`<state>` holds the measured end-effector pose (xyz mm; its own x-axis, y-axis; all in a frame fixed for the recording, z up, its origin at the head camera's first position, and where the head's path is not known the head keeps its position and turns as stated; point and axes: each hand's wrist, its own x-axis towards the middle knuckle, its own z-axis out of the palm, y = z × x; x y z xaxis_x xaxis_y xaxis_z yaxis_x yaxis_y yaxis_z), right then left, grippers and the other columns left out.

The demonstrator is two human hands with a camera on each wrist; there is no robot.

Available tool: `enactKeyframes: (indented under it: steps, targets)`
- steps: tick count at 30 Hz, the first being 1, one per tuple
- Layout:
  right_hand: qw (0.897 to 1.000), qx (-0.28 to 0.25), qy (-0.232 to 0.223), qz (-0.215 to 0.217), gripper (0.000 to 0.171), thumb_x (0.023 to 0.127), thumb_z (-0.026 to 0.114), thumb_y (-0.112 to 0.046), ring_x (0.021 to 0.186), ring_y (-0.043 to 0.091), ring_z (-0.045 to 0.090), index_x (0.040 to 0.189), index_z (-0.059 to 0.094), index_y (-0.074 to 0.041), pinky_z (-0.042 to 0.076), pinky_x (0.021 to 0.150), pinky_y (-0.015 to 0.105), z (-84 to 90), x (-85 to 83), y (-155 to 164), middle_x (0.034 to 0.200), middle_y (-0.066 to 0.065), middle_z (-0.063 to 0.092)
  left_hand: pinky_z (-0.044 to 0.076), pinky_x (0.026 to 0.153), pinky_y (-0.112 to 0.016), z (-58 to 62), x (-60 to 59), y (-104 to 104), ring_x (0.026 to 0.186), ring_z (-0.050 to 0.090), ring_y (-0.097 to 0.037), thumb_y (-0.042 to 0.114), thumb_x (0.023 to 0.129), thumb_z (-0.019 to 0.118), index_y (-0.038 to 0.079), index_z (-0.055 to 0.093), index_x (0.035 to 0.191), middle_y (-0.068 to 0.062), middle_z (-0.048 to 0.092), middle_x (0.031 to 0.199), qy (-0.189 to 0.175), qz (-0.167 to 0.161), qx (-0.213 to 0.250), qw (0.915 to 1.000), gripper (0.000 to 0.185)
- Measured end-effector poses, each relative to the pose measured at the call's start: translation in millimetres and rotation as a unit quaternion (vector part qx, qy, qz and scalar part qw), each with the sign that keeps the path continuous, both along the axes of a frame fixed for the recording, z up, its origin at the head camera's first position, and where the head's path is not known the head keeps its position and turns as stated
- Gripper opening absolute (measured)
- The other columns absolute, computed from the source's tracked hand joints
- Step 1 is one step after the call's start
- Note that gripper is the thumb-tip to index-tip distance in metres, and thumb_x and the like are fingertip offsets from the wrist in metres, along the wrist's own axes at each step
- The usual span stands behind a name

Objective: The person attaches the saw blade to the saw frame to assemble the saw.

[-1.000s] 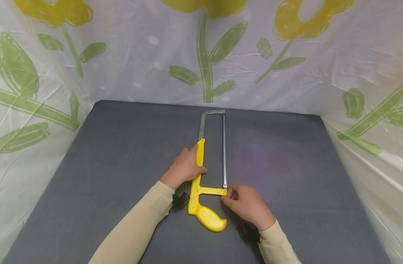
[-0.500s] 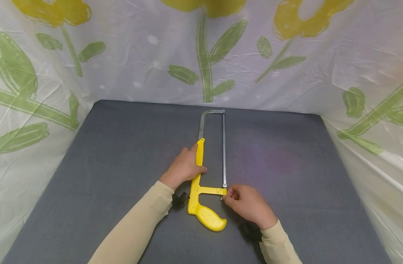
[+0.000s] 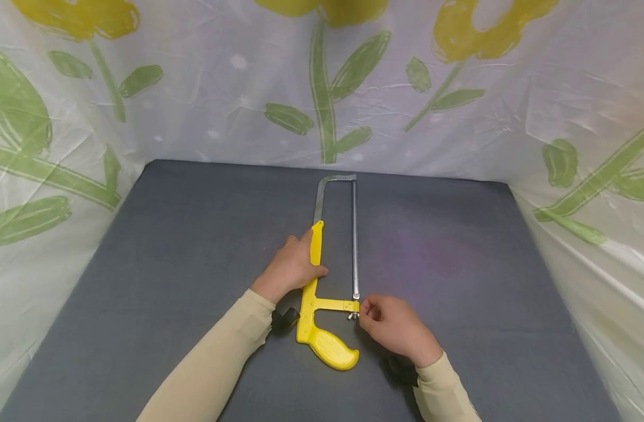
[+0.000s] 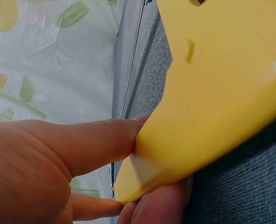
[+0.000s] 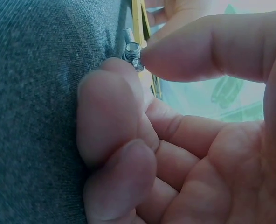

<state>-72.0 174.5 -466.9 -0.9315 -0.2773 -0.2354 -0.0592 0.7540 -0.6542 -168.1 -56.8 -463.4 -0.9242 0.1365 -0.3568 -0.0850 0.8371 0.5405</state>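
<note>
A hacksaw (image 3: 332,275) is laid flat on a dark grey, finely woven tabletop (image 3: 169,264). Its frame is smooth yellow plastic with a curved pistol-style handle (image 3: 329,349) at the near end, and a thin bent metal bar (image 3: 327,187) forms the far corner. A narrow straight steel blade (image 3: 355,234) is stretched along the side toward the right hand.

The yellow frame bar is gripped by the left hand (image 3: 292,266): the thumb is laid over the inner edge and the fingers (image 4: 91,144) are curled against the outer edge, as seen close up in the left wrist view, where glossy yellow plastic (image 4: 222,84) fills the frame just beyond the fingertips.

A small silver threaded wing nut (image 5: 132,52) at the blade's near end is pinched by the right hand (image 3: 393,328) between thumb and index finger (image 5: 110,107); the remaining fingers are curled into the palm. The nut sits right at the fingertips, touching them, at the end of the yellow crossbar (image 3: 335,305) where the blade is anchored. The handle lies between the two wrists, nearer the person than either set of fingers.

Beige long sleeves (image 3: 216,363) are worn on both arms. The tabletop is enclosed on three sides by crinkled, translucent plastic sheeting (image 3: 459,105) printed with yellow flowers and green leaves.
</note>
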Motion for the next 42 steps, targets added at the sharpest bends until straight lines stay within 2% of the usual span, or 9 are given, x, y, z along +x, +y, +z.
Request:
enactKeyframes:
  steps: [22, 42]
  targets:
    - [1.000, -0.003, -0.002, -0.012, 0.011, 0.092, 0.068, -0.012, 0.059, 0.009, 0.048, 0.085, 0.070, -0.019, 0.039, 0.059, 0.025, -3.7, 0.3, -0.7, 0.064, -0.010, 0.055, 0.060, 0.076, -0.036, -4.2, 0.5, 0.6, 0.093, 0.064, -0.028, 0.031, 0.092, 0.087, 0.010, 0.024, 0.173, -0.025, 0.051, 0.138, 0.005, 0.006, 0.002, 1.0000, 0.105]
    - [1.000, 0.000, -0.009, -0.029, 0.014, 0.091, 0.073, -0.013, 0.061, 0.011, 0.049, 0.081, 0.067, -0.020, 0.039, 0.059, 0.027, -2.7, 0.9, -1.2, 0.066, -0.008, 0.055, 0.060, 0.072, -0.034, -1.5, 2.7, 3.7, 0.089, 0.065, -0.027, 0.030, 0.092, 0.087, 0.010, 0.025, 0.173, -0.025, 0.053, 0.133, 0.007, 0.012, -0.005, 0.9999, 0.104]
